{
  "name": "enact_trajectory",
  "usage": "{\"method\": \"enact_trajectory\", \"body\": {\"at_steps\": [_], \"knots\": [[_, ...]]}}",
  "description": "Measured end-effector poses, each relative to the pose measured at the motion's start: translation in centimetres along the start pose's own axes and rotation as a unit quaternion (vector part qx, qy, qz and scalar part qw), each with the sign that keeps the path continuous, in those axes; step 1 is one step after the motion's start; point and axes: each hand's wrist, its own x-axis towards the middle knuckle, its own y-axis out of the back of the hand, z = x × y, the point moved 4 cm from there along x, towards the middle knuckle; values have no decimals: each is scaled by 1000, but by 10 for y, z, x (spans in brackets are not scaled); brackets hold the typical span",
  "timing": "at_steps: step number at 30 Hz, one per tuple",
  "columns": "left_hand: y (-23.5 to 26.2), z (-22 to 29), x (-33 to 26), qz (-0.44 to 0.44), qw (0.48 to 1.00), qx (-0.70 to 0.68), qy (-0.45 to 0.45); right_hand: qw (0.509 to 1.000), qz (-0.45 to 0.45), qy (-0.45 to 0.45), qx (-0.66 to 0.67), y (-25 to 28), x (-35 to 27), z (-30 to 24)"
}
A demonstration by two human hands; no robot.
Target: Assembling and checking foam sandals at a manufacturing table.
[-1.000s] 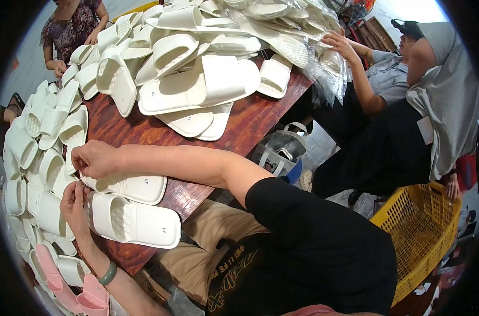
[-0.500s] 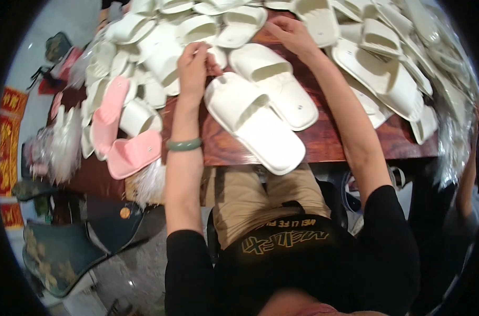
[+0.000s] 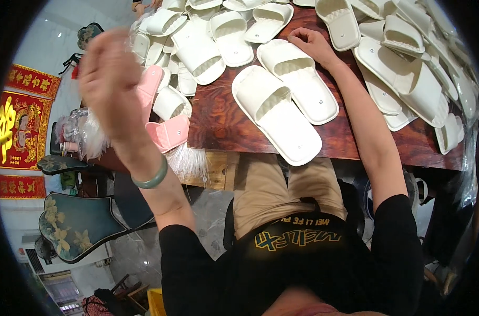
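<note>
Two white slippers lie side by side near the table's front edge: the left slipper (image 3: 292, 131) slightly nearer, the right slipper (image 3: 315, 97) partly behind it. My right hand (image 3: 314, 48) rests by the far end of the right slipper, fingers curled together; whether anything is between them is hidden. Raised at the left, my left hand (image 3: 107, 79) is smeared by motion, so its fingers do not show clearly; a green bangle (image 3: 154, 178) circles that wrist. Below and beside it are pink slippers (image 3: 172, 132), partly covered by the hand and forearm.
Loose white slippers (image 3: 202, 60) crowd the far left of the wooden table (image 3: 215, 118). More white slippers (image 3: 392, 68) are heaped at the right beside clear plastic (image 3: 466, 179). White strands (image 3: 189, 163) hang off the left edge. Chairs (image 3: 81, 224) stand on the left.
My left hand has swung left and up from beside the white pair to above the pink slippers. The view has turned left; my right hand sits nearer the right slipper's far end.
</note>
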Motion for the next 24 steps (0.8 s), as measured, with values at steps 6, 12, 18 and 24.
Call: {"method": "enact_trajectory", "body": {"at_steps": [6,12,18,24], "knots": [[-132,-91,-66,-488,688,537,6,995,-16,99,23,-7,2,-8],[-183,-127,-57,-548,582,599,-49,999,-18,22,22,10,-6,14],[-145,-111,-59,-497,568,648,-102,998,-48,23,41,-4,-3,6],[-46,-42,-38,-405,617,675,5,997,-45,-12,60,-1,-7,6]]}}
